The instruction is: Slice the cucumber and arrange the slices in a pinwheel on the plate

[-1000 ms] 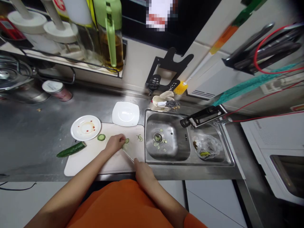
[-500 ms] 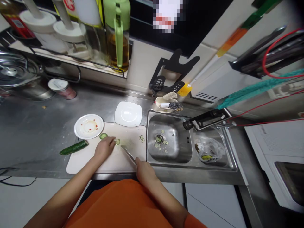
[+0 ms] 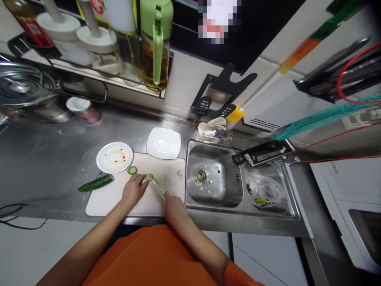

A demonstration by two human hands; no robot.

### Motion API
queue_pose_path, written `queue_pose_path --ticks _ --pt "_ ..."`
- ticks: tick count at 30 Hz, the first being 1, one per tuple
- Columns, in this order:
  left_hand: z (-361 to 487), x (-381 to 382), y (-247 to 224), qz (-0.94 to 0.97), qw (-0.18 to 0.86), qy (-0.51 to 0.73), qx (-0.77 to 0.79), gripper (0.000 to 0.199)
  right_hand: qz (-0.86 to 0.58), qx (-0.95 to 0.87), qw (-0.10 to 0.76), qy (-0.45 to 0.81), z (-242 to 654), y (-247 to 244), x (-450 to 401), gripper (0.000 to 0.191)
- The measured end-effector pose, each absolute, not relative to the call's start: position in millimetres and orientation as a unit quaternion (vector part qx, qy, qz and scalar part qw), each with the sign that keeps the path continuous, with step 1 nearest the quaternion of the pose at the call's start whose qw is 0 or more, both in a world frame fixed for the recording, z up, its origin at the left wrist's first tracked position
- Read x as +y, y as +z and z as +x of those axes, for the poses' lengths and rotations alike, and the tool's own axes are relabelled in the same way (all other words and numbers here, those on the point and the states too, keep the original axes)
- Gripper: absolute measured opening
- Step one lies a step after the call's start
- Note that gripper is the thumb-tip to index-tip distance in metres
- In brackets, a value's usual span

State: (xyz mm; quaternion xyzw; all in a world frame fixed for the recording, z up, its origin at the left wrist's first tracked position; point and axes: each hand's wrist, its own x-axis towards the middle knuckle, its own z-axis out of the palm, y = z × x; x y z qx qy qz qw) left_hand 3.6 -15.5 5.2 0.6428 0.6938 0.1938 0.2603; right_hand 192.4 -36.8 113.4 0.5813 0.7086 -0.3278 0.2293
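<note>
My right hand (image 3: 176,209) grips the handle of a knife (image 3: 158,186), its blade tip against a cucumber slice (image 3: 149,176) over the cutting board (image 3: 119,204). The fingers of my left hand (image 3: 133,188) are closed on the near left edge of that slice. Just beyond my left hand, more cucumber slices (image 3: 132,170) lie on the board. A cut length of cucumber (image 3: 95,183) rests across the board's left edge. Thin green peel strips (image 3: 179,174) are at the board's right side.
A stained white plate (image 3: 102,163) and a square white dish (image 3: 163,145) stand behind the board. To the right is the sink (image 3: 218,198) with several cucumber slices in it. A plastic bag (image 3: 264,188) sits in the second basin. A bottle rack (image 3: 98,77) hangs at back left.
The knife has moved left and forward from beside the slice, so its tip meets it. My left hand stays at the slice. The whole view has shifted slightly.
</note>
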Motion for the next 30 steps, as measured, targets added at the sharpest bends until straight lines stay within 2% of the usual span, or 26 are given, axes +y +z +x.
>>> queue_pose_path --ticks 30 --pt "4.2 -9.3 6.8 0.632 0.252 0.227 0.697 0.025 0.599 0.684 0.240 -0.340 201.7 107.1 -51.5 0.036"
